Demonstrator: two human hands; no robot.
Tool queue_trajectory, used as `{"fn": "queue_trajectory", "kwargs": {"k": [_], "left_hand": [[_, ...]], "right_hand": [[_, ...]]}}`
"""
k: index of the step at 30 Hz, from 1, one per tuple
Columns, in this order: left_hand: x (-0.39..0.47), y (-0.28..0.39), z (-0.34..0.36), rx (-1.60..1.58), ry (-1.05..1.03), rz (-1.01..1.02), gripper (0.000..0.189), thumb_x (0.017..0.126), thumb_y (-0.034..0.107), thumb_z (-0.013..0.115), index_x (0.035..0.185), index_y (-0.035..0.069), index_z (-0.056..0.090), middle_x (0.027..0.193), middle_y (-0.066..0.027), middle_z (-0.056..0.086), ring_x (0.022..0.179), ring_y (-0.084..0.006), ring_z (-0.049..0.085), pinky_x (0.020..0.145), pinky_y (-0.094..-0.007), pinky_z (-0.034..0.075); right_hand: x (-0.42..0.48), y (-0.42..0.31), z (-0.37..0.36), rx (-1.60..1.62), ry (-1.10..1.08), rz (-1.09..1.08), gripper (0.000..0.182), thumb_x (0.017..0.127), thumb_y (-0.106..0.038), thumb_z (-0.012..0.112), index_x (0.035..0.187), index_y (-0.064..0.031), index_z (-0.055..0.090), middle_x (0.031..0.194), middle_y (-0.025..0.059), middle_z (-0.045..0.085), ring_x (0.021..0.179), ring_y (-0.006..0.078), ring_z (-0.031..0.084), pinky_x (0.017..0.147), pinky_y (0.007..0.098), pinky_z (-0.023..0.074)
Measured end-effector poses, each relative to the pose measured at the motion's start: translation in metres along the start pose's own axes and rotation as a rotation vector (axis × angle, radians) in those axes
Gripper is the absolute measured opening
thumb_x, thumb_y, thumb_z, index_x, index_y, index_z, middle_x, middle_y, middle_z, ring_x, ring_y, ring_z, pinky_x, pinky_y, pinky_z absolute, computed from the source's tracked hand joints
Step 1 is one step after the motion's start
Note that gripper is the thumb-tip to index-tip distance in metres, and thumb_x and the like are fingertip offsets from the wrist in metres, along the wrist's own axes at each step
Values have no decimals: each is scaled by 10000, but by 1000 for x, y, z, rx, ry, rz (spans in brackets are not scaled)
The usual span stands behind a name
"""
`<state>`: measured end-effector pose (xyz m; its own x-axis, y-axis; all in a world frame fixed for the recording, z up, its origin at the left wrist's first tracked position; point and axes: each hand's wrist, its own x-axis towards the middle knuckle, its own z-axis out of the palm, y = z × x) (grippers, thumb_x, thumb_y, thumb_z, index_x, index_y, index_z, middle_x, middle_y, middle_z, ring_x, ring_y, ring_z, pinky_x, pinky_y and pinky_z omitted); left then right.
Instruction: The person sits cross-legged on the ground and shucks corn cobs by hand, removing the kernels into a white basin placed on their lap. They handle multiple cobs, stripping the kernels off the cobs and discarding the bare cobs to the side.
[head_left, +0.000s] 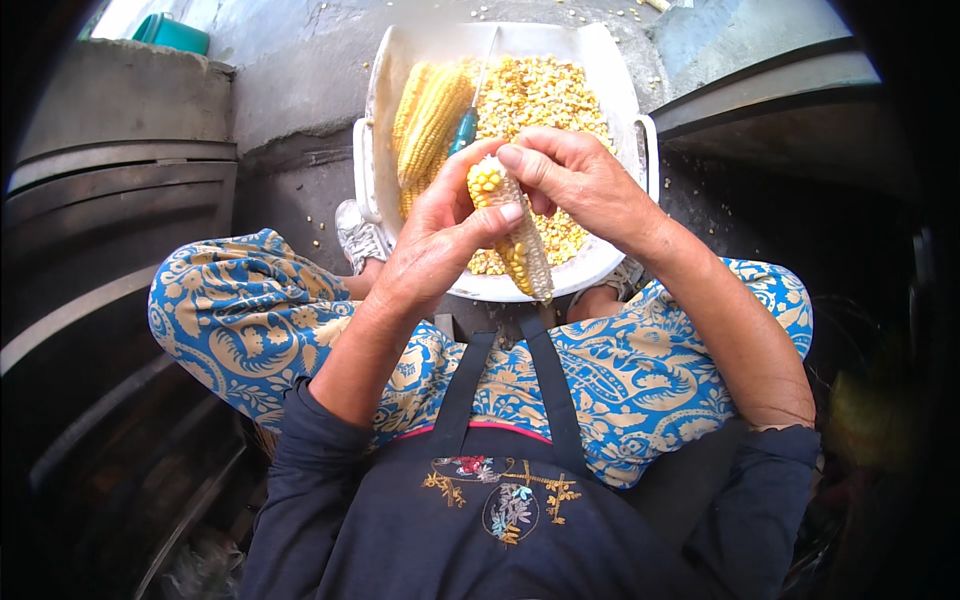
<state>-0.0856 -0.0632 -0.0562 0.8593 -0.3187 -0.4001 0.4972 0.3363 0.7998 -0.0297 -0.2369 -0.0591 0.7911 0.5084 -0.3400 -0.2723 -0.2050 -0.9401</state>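
My left hand (457, 225) is closed around a partly shelled corn cob (531, 251), its thumb across the cob. Yellow kernels remain near the upper end and along the left side; the rest is bare. At the upper end, my right hand (574, 176) touches the cob with thumb and bent fingers; whether it grips anything is unclear. Beneath both hands is a white plastic tub (615, 71) with loose corn kernels (544, 97). Several full ears of corn (435, 120) lie at its left side. A screwdriver-like tool with a teal handle (465, 129) and thin metal shaft rests beside them.
The tub stands between my feet, with a white handle (364, 169) on each side. Concrete ledges (127, 97) flank it at left and right. A teal bucket (171, 34) is at the upper left. Stray kernels dot the floor.
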Motion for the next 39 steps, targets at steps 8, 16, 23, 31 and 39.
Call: {"fn": "queue_trajectory", "kwargs": {"k": [8,16,23,31,39], "left_hand": [[-5,-8,0,-9,77,70,601,885,107,647,1377,2,319,1104,-84,580,1019,-131,573,864,-279,477],[-5,-10,-1,-49,82,47,469,879,104,646,1288,2,441,1139,-81,589,1046,-124,562,899,-277,465],[-14,-16,7,140,148,151,465,870,62,634,1286,2,435,1113,-83,592,1026,-128,572,879,-279,476],[-28,-13,1,21,201,164,484,861,55,645,1294,-1,438,1127,-83,592,1029,-129,574,875,-282,485],[-21,-15,-7,-212,376,110,426,844,113,668,1210,24,469,1095,-84,606,990,-138,602,828,-286,509]], "right_hand": [[-1,-4,5,-84,-11,-14,376,897,-422,598,830,-52,610,687,-3,550,634,66,506,562,233,417],[-1,-8,-1,1,-85,87,385,903,-404,605,761,-46,605,652,-4,552,608,74,516,559,241,438],[0,1,10,-159,-36,-19,490,865,-507,609,748,-32,592,630,24,538,608,100,502,559,262,409],[4,-16,11,-44,-180,56,357,924,-373,570,793,-42,594,655,-13,536,606,67,502,553,229,411],[5,-15,14,-91,-64,10,318,896,-323,552,919,-19,642,814,59,616,750,133,598,648,281,471]]}}
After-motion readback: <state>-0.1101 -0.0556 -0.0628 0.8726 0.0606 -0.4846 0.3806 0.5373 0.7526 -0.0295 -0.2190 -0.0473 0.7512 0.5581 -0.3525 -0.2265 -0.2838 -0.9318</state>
